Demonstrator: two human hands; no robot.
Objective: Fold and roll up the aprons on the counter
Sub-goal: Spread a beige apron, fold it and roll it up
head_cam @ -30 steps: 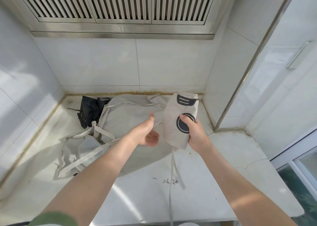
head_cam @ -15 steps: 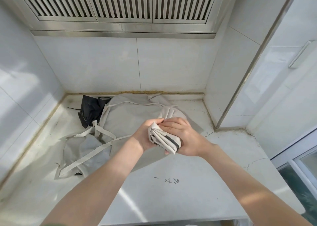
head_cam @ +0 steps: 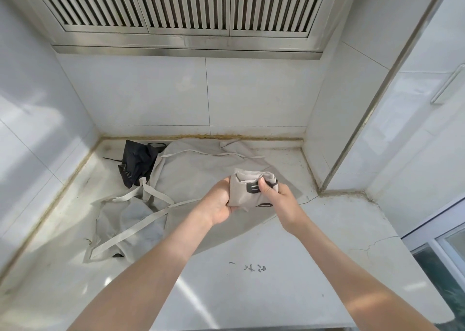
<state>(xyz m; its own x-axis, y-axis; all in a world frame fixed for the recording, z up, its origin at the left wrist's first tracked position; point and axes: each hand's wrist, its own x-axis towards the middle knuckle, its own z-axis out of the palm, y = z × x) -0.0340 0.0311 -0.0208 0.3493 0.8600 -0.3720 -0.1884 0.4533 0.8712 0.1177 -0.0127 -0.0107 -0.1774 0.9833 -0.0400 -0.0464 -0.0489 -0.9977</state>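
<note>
Bundled now, the apron (head_cam: 242, 195) that hung loose a second ago. I see the left hand (head_cam: 221, 200) and right hand (head_cam: 281, 200) both gripping it, above the spread apron (head_cam: 201, 169) on the counter (head_cam: 276, 293).

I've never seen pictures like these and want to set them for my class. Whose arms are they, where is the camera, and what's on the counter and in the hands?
No machine here: these are a person's two bare arms. All pictures come from one camera worn on the person's head, looking forward and down, so the arms enter from below. The left hand and right hand grip a rolled apron, beige with dark marks. On the counter lies a grey apron, spread out, straps loose. At its back left sits a crumpled black cloth. A metal vent hangs overhead.
</note>
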